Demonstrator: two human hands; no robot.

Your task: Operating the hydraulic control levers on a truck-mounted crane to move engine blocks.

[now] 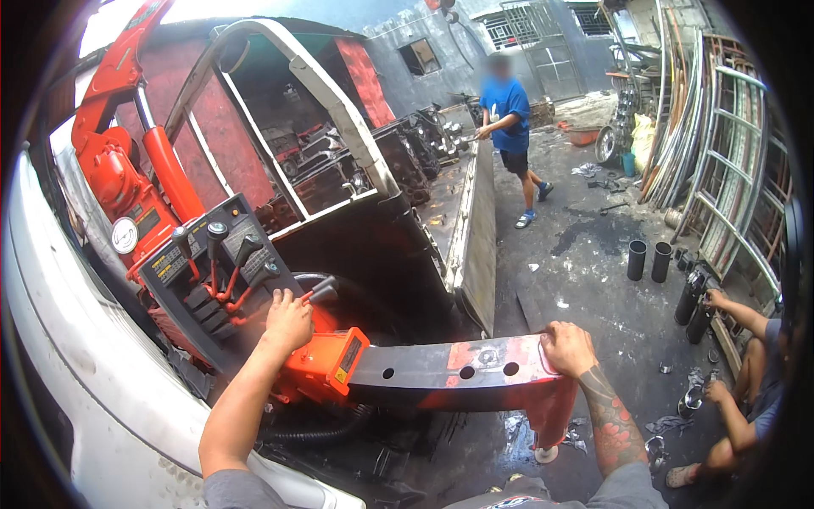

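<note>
My left hand (289,322) is closed at the row of crane control levers, its fingers curled by a black-handled lever (320,290); the grip itself is partly hidden. The lever panel (208,267) rises just beyond it, with several black knobs on red rods. A grey steel outrigger beam (424,365) with round holes extends rightward from an orange housing (331,365). My right hand (570,348) grips the beam's far right end, fingers over its top edge. Below that end hangs a red outrigger leg (553,416) with a round foot.
A white truck cab (110,382) stands at left, beneath a red crane arm (119,76). Beyond the lowered truck side panel (475,246) stands a person in blue (509,110). Another person (746,399) crouches at right beside black cylinders (649,260). Pipes and ladders (729,170) lean there.
</note>
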